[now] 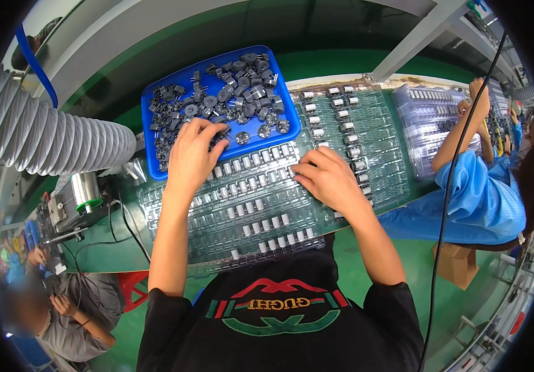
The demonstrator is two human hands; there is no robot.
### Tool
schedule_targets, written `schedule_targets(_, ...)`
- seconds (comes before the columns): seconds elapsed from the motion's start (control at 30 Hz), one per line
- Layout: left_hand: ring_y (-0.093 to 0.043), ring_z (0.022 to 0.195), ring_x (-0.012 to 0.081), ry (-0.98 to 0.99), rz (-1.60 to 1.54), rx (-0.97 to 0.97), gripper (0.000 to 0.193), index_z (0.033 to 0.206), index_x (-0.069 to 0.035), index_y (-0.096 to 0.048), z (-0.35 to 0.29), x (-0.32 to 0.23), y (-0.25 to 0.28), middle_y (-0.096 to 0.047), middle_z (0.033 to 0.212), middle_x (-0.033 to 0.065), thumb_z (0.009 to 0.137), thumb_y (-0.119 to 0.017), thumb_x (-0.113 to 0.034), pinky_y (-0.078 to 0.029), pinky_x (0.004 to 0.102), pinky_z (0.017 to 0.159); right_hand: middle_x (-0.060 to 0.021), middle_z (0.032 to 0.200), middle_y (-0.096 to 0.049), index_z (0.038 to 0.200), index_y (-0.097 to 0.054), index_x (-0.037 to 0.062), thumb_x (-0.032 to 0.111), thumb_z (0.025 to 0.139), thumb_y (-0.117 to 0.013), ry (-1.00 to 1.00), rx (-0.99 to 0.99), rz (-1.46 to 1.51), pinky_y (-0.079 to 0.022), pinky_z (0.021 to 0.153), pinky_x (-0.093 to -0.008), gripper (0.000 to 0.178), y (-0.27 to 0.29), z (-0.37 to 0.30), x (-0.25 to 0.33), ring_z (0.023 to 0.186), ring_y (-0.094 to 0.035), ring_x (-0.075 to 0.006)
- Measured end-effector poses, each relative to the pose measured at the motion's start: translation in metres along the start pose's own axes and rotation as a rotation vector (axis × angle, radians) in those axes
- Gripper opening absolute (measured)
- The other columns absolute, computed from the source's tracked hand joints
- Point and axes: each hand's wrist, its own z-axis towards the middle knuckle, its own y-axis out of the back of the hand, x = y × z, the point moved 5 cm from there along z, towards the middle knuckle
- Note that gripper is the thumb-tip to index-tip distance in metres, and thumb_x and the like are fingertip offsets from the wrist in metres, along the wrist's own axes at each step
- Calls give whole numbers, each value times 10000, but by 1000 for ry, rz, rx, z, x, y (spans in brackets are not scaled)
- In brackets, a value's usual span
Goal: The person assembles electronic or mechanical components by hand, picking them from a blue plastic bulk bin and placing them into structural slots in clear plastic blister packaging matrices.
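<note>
My left hand (191,155) reaches over the near edge of a blue tray (149,149). Its thumb and fingers are curved and apart, close to a heap of small dark round components with metal pins (223,93). My right hand (330,180) is over a clear plastic blister tray (217,217), thumb and fingers drawn together at the right end of an upper row. Whatever lies between those fingertips is too small to make out. Rows of small white cylindrical parts (251,183) sit in this tray's pockets, the nearer rows only partly filled.
Right of it lies another clear tray (391,142) with columns of white-and-black parts. Stacked trays (419,124) and a blue-sleeved co-worker (487,198) are farther right. A grey ribbed duct (56,136) and a wire spool (85,191) stand left. A black cable (446,204) hangs at right.
</note>
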Motion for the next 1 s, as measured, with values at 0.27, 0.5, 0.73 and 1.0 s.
schedule_targets(0.27, -580, 929, 287, 10, -55, 185, 358, 1072, -98, -673, 17, 12, -17, -542, 957, 92, 739, -790, -160, -499, 387, 817, -29, 842, -568, 928, -728, 102, 76, 742, -720, 50, 89, 9, -494, 748, -364, 188, -4, 9, -1, 821, -571, -226)
schedule_targets(0.5, -580, 935, 287, 20, -58, 177, 282, 1042, -73, -668, 19, 14, -16, -534, 960, 94, 775, -749, -117, -498, 390, 823, -56, 847, -549, 934, -714, 78, 49, 758, -675, 104, 226, 62, -500, 749, -366, 183, -13, 9, 0, 850, -577, -248)
schedule_targets(0.73, -560, 971, 294, -42, -2, 126, 302, 1058, -61, -670, 19, 14, -16, -520, 967, 95, 764, -741, -78, -499, 402, 833, -84, 892, -554, 949, -687, 49, 30, 779, -643, 109, 268, 74, -505, 790, -394, 177, -12, 14, 2, 930, -592, -280)
schedule_targets(1.0, -662, 743, 172, 475, -1050, 47, 361, 1149, 18, -623, -6, 20, -8, -677, 986, 121, 809, -738, -12, -533, 261, 661, -88, 914, -569, 955, -659, 44, 31, 787, -668, 49, 238, 265, -515, 731, -373, 169, -6, 18, -7, 845, -607, -289)
